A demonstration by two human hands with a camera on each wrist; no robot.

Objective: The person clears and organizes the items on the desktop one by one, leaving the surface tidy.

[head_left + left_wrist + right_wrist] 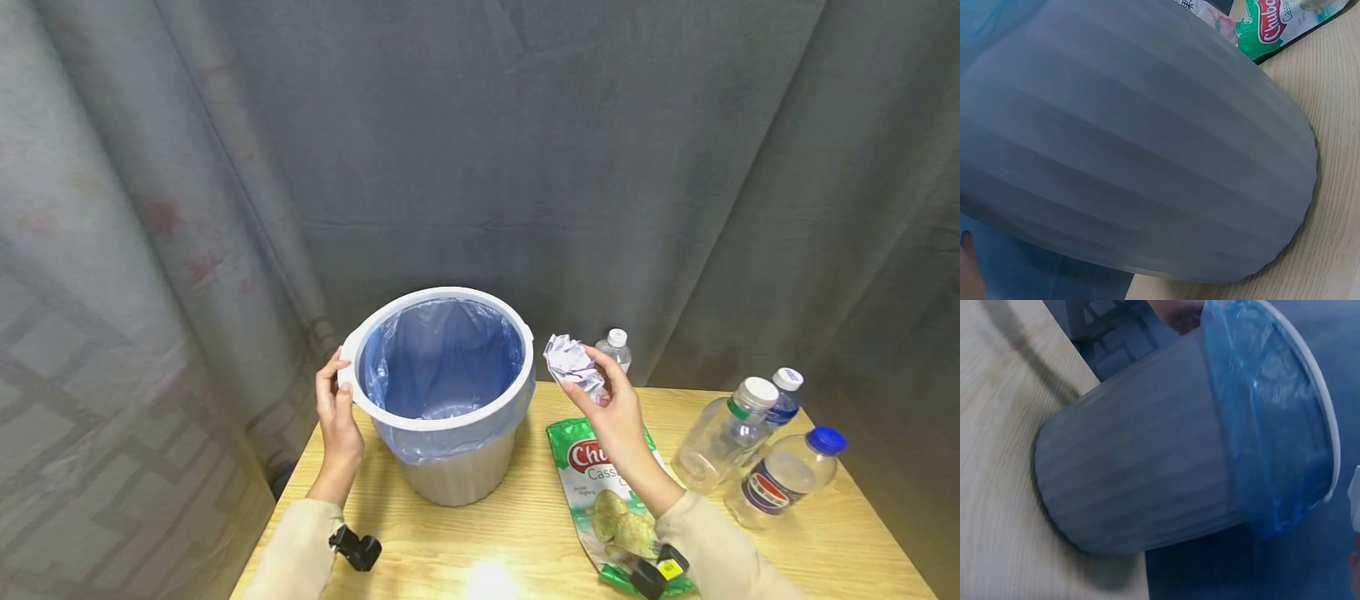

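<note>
A grey waste bin (457,471) with a white rim (438,421) and a blue liner bag (442,358) stands on the wooden table (525,533). My left hand (335,408) grips the rim at its left side, thumb on top. My right hand (611,404) pinches a crumpled white paper ball (570,360), held in the air just right of the bin's rim. The left wrist view is filled by the bin's ribbed wall (1135,144). In the right wrist view the bin (1147,481) and its liner (1272,425) show side on, with a sliver of the paper (1355,500) at the right edge.
A green snack bag (600,492) lies flat under my right forearm. Three clear plastic bottles (723,433) (783,475) (783,400) lie at the right of the table, and a small bottle (615,348) stands behind the paper ball. Grey curtains hang behind and to the left.
</note>
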